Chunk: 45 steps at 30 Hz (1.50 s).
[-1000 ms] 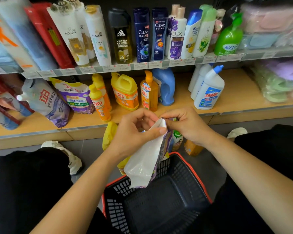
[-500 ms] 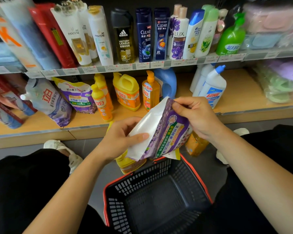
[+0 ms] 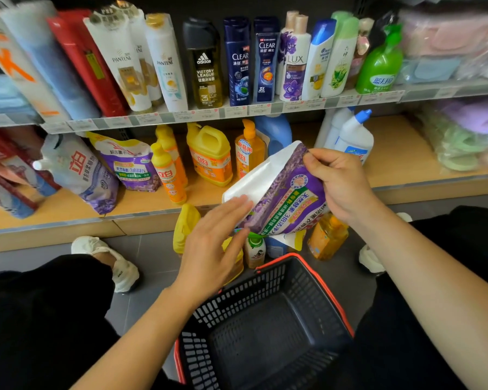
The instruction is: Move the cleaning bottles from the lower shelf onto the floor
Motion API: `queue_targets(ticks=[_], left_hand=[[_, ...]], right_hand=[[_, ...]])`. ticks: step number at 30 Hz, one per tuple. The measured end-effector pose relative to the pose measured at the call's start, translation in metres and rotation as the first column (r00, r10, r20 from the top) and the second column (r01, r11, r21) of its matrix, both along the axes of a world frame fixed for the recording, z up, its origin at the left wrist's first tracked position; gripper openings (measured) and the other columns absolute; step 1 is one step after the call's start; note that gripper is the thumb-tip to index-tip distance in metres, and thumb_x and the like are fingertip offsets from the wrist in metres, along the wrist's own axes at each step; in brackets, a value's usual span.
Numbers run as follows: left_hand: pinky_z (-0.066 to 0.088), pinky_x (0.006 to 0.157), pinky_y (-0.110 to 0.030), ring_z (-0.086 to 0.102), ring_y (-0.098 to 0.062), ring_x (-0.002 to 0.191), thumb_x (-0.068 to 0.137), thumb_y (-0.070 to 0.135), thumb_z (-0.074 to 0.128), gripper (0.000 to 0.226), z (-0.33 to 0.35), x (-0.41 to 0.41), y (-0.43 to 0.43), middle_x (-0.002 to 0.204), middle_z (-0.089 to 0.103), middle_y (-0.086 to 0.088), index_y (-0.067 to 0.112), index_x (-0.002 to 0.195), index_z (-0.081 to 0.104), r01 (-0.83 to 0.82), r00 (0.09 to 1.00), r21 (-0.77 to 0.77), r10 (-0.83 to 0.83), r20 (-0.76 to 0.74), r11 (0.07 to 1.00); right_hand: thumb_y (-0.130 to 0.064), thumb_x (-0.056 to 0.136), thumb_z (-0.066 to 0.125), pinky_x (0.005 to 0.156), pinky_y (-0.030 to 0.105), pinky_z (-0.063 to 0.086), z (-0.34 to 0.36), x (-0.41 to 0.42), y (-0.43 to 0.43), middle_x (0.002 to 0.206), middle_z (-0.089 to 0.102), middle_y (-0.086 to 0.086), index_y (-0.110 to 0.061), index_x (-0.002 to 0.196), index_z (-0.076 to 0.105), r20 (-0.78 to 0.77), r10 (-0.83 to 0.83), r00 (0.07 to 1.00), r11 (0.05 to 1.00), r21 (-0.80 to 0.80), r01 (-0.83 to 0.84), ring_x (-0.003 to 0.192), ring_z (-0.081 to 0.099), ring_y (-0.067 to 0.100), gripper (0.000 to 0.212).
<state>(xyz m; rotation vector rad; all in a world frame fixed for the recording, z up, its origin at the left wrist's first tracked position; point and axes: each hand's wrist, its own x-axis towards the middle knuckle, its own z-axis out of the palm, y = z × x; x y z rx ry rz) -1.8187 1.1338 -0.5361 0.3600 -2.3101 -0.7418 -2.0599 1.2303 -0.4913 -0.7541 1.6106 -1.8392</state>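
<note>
My right hand point(image 3: 340, 182) grips the top corner of a purple and white detergent refill pouch point(image 3: 282, 195), held tilted above the floor in front of the lower shelf point(image 3: 400, 153). My left hand point(image 3: 212, 246) is beside the pouch with straight fingers, its fingertips at the pouch's lower left edge. Under the pouch, on the grey floor, stand a yellow bottle point(image 3: 185, 228), a small white bottle with a green cap point(image 3: 254, 249) and an orange pump bottle point(image 3: 326, 237). On the lower shelf remain yellow bottles point(image 3: 168, 175), a yellow jug point(image 3: 210, 156), an orange pump bottle point(image 3: 247, 150), a blue jug point(image 3: 276, 130), white bottles point(image 3: 352, 136) and two pouches point(image 3: 130, 161).
A black shopping basket with a red rim point(image 3: 265, 327) sits on the floor between my knees, just below the hands. The upper shelf holds a row of shampoo bottles point(image 3: 237, 60). Packaged cloths point(image 3: 462, 136) fill the shelf's right end. My white shoes point(image 3: 116, 263) flank the floor bottles.
The pouch has turned from hanging down to tilted with its printed side up, and has moved right. My left hand has let go of it and opened; my right hand keeps its grip.
</note>
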Motion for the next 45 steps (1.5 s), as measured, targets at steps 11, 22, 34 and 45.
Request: queue_targets(ticks=[11, 22, 34, 45], left_hand=[[0.057, 0.078, -0.029, 0.071, -0.012, 0.087, 0.085, 0.033, 0.081, 0.025, 0.003, 0.002, -0.004, 0.098, 0.076, 0.002, 0.011, 0.096, 0.079, -0.334, 0.931, -0.028, 0.325, -0.165, 0.942], [0.052, 0.091, -0.039, 0.064, -0.020, 0.108, 0.087, 0.017, 0.075, 0.011, 0.009, 0.003, -0.016, 0.095, 0.072, 0.000, 0.006, 0.089, 0.073, -0.111, 0.976, 0.040, 0.116, -0.186, 0.993], [0.040, 0.080, -0.021, 0.055, -0.016, 0.084, 0.088, 0.013, 0.078, 0.011, 0.053, -0.008, -0.001, 0.090, 0.063, 0.013, 0.003, 0.085, 0.075, -0.085, 0.967, -0.253, 0.018, -0.256, 0.964], [0.040, 0.075, -0.021, 0.054, -0.015, 0.079, 0.084, 0.012, 0.080, 0.010, 0.055, -0.005, 0.000, 0.088, 0.061, 0.013, 0.004, 0.083, 0.075, -0.094, 0.969, -0.265, 0.027, -0.244, 0.960]], right_hand=[[-0.021, 0.097, 0.062, 0.073, 0.033, 0.060, 0.003, 0.003, 0.002, 0.101, 0.077, 0.009, -0.022, 0.098, 0.078, 0.040, 0.022, 0.999, 0.999, -0.025, -0.021, 0.092, 0.075, 0.023, 0.016], [-0.021, 0.096, 0.063, 0.070, 0.030, 0.060, 0.008, 0.003, 0.003, 0.095, 0.078, 0.003, -0.023, 0.090, 0.081, 0.190, 0.016, 0.982, 0.998, -0.063, -0.004, 0.088, 0.075, 0.016, 0.018], [-0.017, 0.100, 0.059, 0.086, 0.027, 0.054, -0.002, 0.010, 0.001, 0.105, 0.075, -0.007, -0.026, 0.114, 0.071, 0.010, -0.017, 1.000, 0.987, 0.162, 0.015, 0.099, 0.069, 0.009, 0.021], [-0.011, 0.077, 0.084, 0.082, 0.019, 0.049, 0.007, 0.060, 0.017, 0.098, 0.067, -0.002, -0.019, 0.099, 0.074, -0.639, 0.340, 0.690, 0.935, 0.152, -0.319, 0.096, 0.063, 0.007, 0.026]])
